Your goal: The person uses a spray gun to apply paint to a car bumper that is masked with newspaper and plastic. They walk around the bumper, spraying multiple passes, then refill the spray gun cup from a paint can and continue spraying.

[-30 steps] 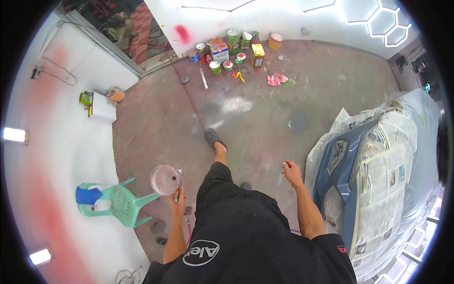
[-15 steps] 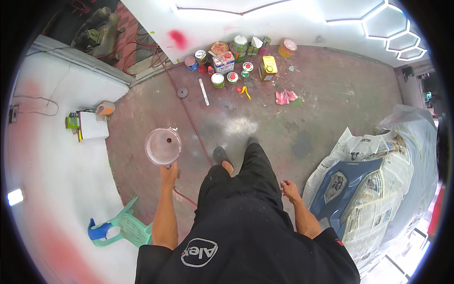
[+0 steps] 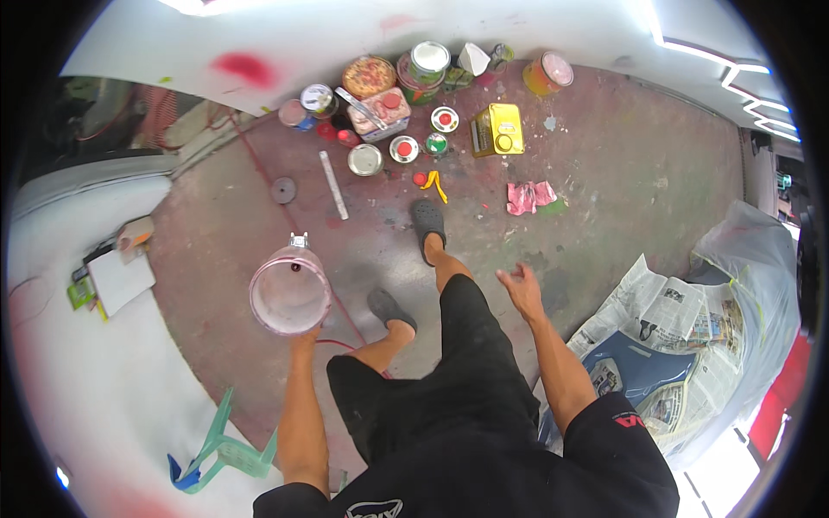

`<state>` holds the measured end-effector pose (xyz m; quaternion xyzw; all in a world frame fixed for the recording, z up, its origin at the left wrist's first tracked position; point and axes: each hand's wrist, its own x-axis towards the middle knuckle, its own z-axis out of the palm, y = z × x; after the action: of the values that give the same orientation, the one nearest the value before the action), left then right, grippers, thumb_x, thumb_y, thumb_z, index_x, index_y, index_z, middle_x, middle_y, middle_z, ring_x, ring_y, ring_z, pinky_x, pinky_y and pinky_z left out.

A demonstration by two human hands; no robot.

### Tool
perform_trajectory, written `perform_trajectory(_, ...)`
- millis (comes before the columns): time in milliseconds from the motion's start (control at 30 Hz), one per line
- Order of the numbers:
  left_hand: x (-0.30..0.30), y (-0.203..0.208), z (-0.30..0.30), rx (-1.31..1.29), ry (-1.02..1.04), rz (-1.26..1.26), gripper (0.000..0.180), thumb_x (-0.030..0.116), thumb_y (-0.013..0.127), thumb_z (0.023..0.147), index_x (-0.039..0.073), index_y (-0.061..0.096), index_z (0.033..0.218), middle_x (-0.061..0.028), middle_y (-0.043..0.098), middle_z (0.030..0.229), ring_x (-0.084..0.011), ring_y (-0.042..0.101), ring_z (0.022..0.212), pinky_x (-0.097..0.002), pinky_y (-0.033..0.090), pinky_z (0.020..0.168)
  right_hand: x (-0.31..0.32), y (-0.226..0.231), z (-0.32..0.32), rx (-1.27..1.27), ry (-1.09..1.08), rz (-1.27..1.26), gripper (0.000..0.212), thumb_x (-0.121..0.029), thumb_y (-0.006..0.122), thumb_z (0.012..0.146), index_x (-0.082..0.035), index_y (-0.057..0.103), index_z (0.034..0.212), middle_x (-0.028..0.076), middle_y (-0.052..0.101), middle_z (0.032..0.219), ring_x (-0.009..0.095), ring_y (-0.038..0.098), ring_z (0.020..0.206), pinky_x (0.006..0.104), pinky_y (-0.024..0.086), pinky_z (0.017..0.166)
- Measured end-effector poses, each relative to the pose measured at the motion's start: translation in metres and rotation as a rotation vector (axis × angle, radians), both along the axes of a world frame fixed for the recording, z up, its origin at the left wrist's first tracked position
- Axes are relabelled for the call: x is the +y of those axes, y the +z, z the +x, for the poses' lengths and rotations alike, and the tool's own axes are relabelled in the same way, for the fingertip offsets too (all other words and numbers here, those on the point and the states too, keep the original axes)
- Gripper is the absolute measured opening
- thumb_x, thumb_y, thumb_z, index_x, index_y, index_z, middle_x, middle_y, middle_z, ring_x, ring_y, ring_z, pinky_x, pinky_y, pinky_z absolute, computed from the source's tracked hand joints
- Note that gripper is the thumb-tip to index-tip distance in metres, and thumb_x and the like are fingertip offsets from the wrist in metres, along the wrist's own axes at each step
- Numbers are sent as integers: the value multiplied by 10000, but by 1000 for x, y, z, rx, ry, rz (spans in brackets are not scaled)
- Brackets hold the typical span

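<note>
We hold a cup (image 3: 290, 292) in our left hand (image 3: 304, 338), out in front of us at the left. It is a clear plastic cup, stained pink inside, and we look straight down into its mouth. The hand grips it from below at the near rim; the fingers are mostly hidden under the cup, so we cannot tell exactly how they wrap. A small metal fitting (image 3: 299, 240) juts from the cup's far side.

Our right hand (image 3: 521, 289) hangs free beside our right thigh, holding nothing, its fingers loosely spread and slightly curled.

Both feet are in dark clogs, the forward one (image 3: 427, 219) well ahead of the rear one (image 3: 390, 308), on a paint-stained floor (image 3: 622, 190). Ahead, near the white wall, stands a cluster of paint cans (image 3: 406, 95), several with red lids, and just beside them a yellow tin (image 3: 496, 129). A flat stick (image 3: 332, 184) lies left of the cans, with a round lid (image 3: 283, 190) further left. A pink rag (image 3: 531, 197) lies near the forward foot, to its right.

At our right a car part (image 3: 691, 328) is wrapped in newspaper and plastic film. A green chair (image 3: 226, 449) sits low at our left, well apart from the cup.
</note>
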<state>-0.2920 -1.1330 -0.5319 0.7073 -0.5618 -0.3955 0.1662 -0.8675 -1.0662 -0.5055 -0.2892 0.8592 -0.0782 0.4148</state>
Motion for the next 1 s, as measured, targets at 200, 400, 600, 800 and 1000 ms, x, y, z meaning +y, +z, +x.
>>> perform_trajectory(200, -106, -126, -124, 266, -158, -82, 579, 102, 785, 966, 71, 641, 1526, -170, 710, 1470, -352, 688, 1354, -440, 519, 1158, -163, -199, -63, 71, -112, -307, 1240, -579, 989, 798, 108, 404, 1649, 334, 541, 1605, 423, 530, 1511, 487, 439, 1229)
perform_trajectory(400, -163, -231, -191, 286, -275, -32, 632, 23, 798, 893, 63, 614, 1496, -183, 711, 1383, -402, 711, 1275, -435, 567, 1069, -278, -324, -93, 76, -326, -662, 1246, -453, 1046, 788, 59, 298, 1642, 294, 420, 1663, 401, 481, 1538, 511, 398, 1292)
perform_trajectory(600, -164, -295, -211, 288, -370, 3, 605, 15, 806, 894, 64, 630, 1471, -190, 715, 1312, -422, 729, 1198, -446, 582, 1003, -310, -375, -84, -15, -374, -1212, 1011, -125, 1024, 839, 43, 361, 1584, 213, 568, 1527, 279, 609, 1377, 425, 494, 1202)
perform_trajectory(800, -163, -310, -226, 235, -411, 37, 530, 63, 811, 948, 26, 651, 1452, -207, 724, 1273, -433, 740, 1129, -450, 582, 978, -294, -371, -84, 96, -420, -1269, 842, -46, 1003, 834, 14, 495, 1503, 155, 611, 1457, 242, 636, 1323, 407, 545, 1122)
perform_trajectory(1000, -163, -324, -237, 233, -363, 75, 479, 230, 772, 1046, 9, 662, 1457, -206, 747, 1295, -414, 754, 1161, -461, 578, 986, -217, -314, -99, 263, -232, -1095, 977, -144, 1053, 732, -5, 495, 1522, 128, 651, 1414, 224, 653, 1294, 394, 539, 1120)
